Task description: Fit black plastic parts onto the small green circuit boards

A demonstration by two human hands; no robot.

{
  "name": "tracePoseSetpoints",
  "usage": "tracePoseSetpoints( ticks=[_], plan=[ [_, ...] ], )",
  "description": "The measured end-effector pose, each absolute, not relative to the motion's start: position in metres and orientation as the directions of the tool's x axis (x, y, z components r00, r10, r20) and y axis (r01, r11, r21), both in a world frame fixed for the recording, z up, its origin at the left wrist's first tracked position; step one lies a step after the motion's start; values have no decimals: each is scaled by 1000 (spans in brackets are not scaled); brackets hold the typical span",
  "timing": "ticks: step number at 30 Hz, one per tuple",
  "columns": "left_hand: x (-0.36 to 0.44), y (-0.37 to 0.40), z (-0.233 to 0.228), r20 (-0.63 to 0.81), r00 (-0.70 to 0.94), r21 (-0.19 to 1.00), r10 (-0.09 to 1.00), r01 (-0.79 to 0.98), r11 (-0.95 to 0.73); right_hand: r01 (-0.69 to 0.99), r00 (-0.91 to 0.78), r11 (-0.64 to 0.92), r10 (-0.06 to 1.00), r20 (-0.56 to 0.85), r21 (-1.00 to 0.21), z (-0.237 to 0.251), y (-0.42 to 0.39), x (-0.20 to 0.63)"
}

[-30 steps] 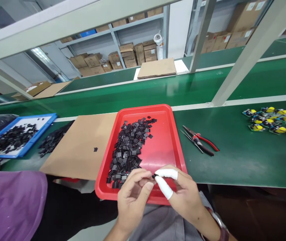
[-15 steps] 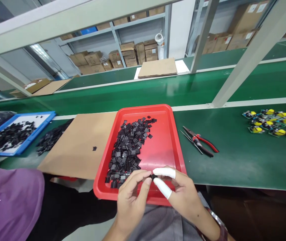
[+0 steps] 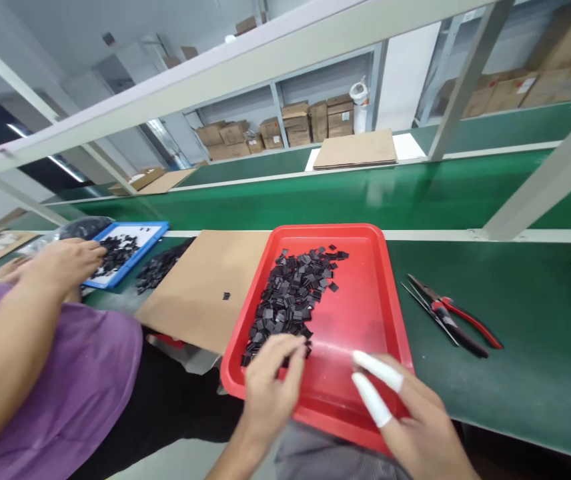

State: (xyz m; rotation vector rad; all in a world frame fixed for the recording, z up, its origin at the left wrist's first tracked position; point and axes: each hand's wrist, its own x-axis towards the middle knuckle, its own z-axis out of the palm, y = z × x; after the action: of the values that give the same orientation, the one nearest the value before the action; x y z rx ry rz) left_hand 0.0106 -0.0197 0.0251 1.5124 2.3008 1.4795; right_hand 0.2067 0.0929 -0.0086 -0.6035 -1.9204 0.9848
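Note:
My left hand [image 3: 273, 383] is over the front of the red tray [image 3: 353, 313], its thumb and forefinger pinched on a small black piece [image 3: 308, 347], partly hidden by the fingertips. To its right, my right hand [image 3: 415, 407] is over the tray's front right corner. White finger cots cover its thumb and forefinger, which stand apart with nothing visible between them. A heap of small flat black pieces [image 3: 285, 300] fills the tray's left side.
Right of the tray lie red-and-black pliers [image 3: 448, 313] and tweezers [image 3: 428, 312]. On the left is a cardboard sheet [image 3: 205, 280] bearing one black piece [image 3: 226, 295]. Beyond it, a co-worker's hand [image 3: 68, 260] is at a blue-rimmed tray [image 3: 140, 259].
My hands have moved apart, the right one going right, off the black piece. The view has swung left, and the co-worker's arm now reaches to the blue-rimmed tray.

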Motion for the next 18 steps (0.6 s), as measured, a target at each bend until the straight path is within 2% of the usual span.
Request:
tracePoseSetpoints(
  ticks=[2, 6, 12, 15, 18],
  plan=[
    [-31, -25, 26, 452, -665, 662, 595, 697, 275, 107, -441, 575, 759, 479, -811, -9, 105, 215],
    [-115, -36, 20, 432, -765, 642, 477, 632, 433, 270, -383, 531, 825, 416, -803, -8, 128, 228],
    [-162, -38, 14, 396, -782, 560, 481, 621, 548, 391, -396, 500, 849, 349, -773, -6, 141, 241],
    [-147, -39, 36, 422, -768, 532, 482, 640, 554, 429, -309, 449, 888, 340, -783, -2, 143, 245],
    [-113, -54, 69, 447, -726, 536, 523, 686, 493, 428, -239, 380, 923, 302, -820, -3, 145, 244]
  ],
)
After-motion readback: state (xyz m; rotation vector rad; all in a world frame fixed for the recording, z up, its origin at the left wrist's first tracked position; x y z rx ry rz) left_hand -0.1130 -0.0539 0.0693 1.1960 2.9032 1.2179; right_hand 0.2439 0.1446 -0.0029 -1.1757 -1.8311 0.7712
